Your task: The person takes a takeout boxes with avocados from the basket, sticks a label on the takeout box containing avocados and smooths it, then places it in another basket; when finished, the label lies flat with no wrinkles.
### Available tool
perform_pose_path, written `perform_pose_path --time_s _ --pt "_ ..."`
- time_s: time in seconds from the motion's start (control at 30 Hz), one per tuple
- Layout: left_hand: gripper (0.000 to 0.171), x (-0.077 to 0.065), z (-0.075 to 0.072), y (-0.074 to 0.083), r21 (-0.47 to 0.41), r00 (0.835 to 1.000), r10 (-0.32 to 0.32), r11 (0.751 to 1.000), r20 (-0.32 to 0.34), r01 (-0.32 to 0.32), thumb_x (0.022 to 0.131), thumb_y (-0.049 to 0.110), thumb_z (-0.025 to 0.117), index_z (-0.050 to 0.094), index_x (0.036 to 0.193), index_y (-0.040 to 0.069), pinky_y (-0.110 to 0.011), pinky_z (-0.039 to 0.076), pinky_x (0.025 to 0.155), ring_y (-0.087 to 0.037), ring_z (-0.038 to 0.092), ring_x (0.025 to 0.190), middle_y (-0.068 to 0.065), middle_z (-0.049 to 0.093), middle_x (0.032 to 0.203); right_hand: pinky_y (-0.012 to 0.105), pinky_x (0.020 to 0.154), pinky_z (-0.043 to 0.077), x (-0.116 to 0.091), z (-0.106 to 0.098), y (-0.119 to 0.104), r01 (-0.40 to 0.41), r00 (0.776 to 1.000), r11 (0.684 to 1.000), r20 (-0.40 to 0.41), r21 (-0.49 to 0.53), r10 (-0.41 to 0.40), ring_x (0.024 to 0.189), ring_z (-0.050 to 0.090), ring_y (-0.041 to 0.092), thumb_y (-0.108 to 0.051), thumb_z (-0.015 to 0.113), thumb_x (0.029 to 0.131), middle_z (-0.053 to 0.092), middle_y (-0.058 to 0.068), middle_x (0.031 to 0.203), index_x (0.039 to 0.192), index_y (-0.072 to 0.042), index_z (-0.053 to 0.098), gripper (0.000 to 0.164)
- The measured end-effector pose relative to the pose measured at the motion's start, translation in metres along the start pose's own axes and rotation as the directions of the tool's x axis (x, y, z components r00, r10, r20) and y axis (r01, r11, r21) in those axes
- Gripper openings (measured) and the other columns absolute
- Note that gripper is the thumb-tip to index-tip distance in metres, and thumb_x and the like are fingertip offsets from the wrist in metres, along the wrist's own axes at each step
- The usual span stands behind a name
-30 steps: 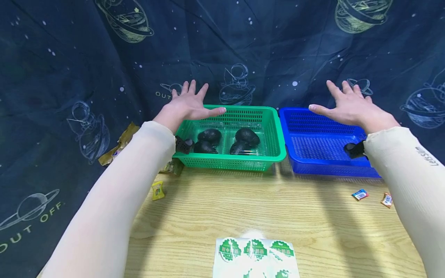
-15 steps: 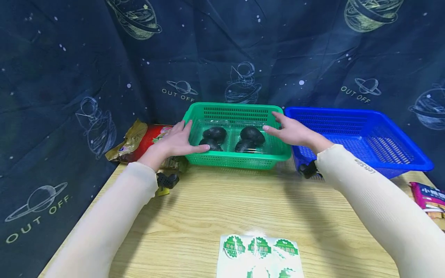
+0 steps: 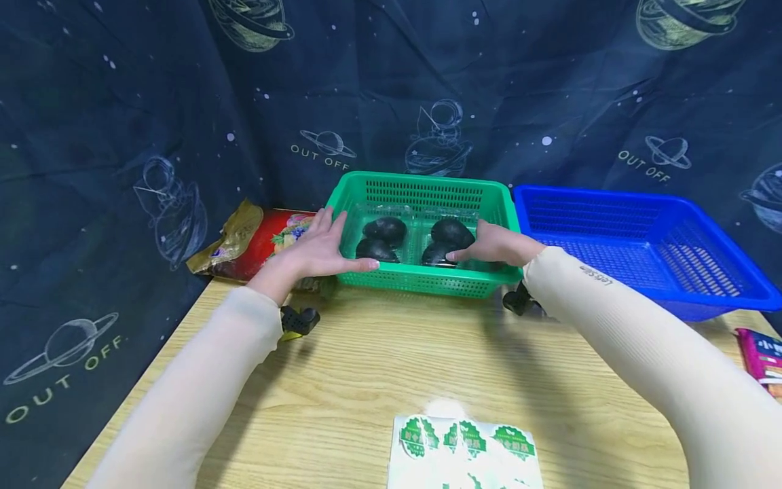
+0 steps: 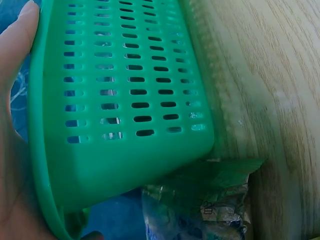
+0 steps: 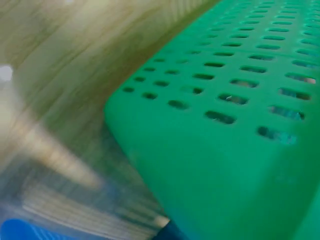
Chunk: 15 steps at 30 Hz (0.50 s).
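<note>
A green basket (image 3: pixel 427 273) stands at the back of the table. Inside are two clear plastic boxes (image 3: pixel 382 209), each with a pair of dark oval fruits (image 3: pixel 452 232) like avocados. My left hand (image 3: pixel 318 250) lies at the basket's left rim, fingers spread and thumb stretched along the front rim. In the left wrist view its thumb (image 4: pixel 20 40) shows by the rim. My right hand (image 3: pixel 493 243) reaches into the basket's right end, thumb over the right box's front fruit. Its other fingers are mostly hidden, and I cannot tell whether they grip the box.
A blue basket (image 3: pixel 666 299) stands to the right, beside the green one. Left of the green basket lies a red and gold bag (image 3: pixel 256 244). A sheet of green round stickers (image 3: pixel 464 451) lies at the front. A pink packet (image 3: pixel 760 356) is at the right edge.
Both hands have come down from above the baskets. My left hand has settled at the green basket's left rim; my right hand has moved left and down into its right end.
</note>
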State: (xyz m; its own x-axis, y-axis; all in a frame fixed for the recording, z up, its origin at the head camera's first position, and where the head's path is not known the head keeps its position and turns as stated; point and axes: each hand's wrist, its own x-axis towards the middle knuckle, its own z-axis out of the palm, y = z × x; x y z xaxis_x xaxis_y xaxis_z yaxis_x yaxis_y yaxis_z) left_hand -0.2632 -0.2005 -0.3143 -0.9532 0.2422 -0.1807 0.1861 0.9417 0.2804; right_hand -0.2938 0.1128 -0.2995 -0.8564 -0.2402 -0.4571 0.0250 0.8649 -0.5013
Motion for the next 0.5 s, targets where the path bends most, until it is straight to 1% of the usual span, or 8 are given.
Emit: perform_pose_path --time_s 0.03,0.13,0.23,0.3,0.37,0.5 --pt "0.128 0.000 -0.001 0.000 0.001 1.000 0.000 1.000 0.000 0.000 0.066 0.088 0.049 -0.004 0.154 0.010 -0.062 0.010 0.111 -0.032 -0.019 0.143 -0.015 -0.014 0.158 0.054 0.112 0.020 0.000 0.000 0.000 0.005 1.000 1.000 -0.012 -0.007 -0.005 0.144 0.006 0.038 -0.049 0.063 0.088 -0.003 0.020 0.158 0.150 0.001 -0.011 0.109" --pt "0.128 -0.001 -0.002 0.000 0.009 1.000 -0.001 1.000 0.000 0.001 0.067 0.087 0.048 -0.004 0.154 0.010 -0.063 0.010 0.110 -0.032 -0.019 0.143 -0.016 -0.014 0.158 0.053 0.111 0.022 0.001 0.002 0.000 0.024 0.996 1.000 -0.082 -0.015 -0.025 0.143 0.011 0.039 -0.046 0.066 0.087 0.005 0.021 0.158 0.151 0.002 -0.004 0.107" --pt "0.128 0.000 -0.003 0.000 0.006 1.000 0.004 1.000 0.005 -0.004 0.066 0.088 0.048 -0.004 0.154 0.010 -0.063 0.009 0.110 -0.032 -0.019 0.143 -0.016 -0.015 0.158 0.053 0.111 0.024 0.000 0.004 0.001 0.048 0.988 0.999 -0.145 0.015 -0.046 0.143 0.012 0.039 -0.045 0.069 0.085 0.009 0.020 0.158 0.152 -0.001 -0.001 0.107" --pt "0.128 0.000 -0.003 0.001 0.002 1.000 0.007 1.000 0.008 -0.007 0.066 0.088 0.048 -0.004 0.154 0.010 -0.063 0.009 0.110 -0.032 -0.019 0.143 -0.016 -0.015 0.158 0.055 0.110 0.024 -0.001 0.006 0.002 0.069 0.984 0.996 -0.170 0.053 -0.059 0.143 0.008 0.039 -0.045 0.070 0.084 0.006 0.019 0.158 0.153 -0.008 -0.004 0.108" --pt "0.128 0.001 -0.003 0.001 0.002 1.000 0.010 1.000 0.011 -0.010 0.066 0.088 0.048 -0.005 0.153 0.010 -0.063 0.008 0.110 -0.033 -0.019 0.143 -0.016 -0.015 0.158 0.059 0.109 0.022 -0.002 0.008 0.002 0.094 0.981 0.992 -0.176 0.086 -0.078 0.144 0.001 0.039 -0.047 0.069 0.083 0.001 0.018 0.159 0.154 -0.017 -0.008 0.109" --pt "0.127 0.001 -0.002 0.003 0.010 1.000 0.009 1.000 0.012 -0.009 0.067 0.087 0.048 -0.006 0.153 0.011 -0.065 0.009 0.109 -0.036 -0.017 0.143 -0.016 -0.014 0.158 0.062 0.108 0.020 -0.002 0.012 0.003 0.117 0.984 0.978 -0.150 0.174 -0.091 0.143 -0.010 0.039 -0.050 0.069 0.083 -0.012 0.019 0.157 0.151 -0.034 -0.014 0.108"
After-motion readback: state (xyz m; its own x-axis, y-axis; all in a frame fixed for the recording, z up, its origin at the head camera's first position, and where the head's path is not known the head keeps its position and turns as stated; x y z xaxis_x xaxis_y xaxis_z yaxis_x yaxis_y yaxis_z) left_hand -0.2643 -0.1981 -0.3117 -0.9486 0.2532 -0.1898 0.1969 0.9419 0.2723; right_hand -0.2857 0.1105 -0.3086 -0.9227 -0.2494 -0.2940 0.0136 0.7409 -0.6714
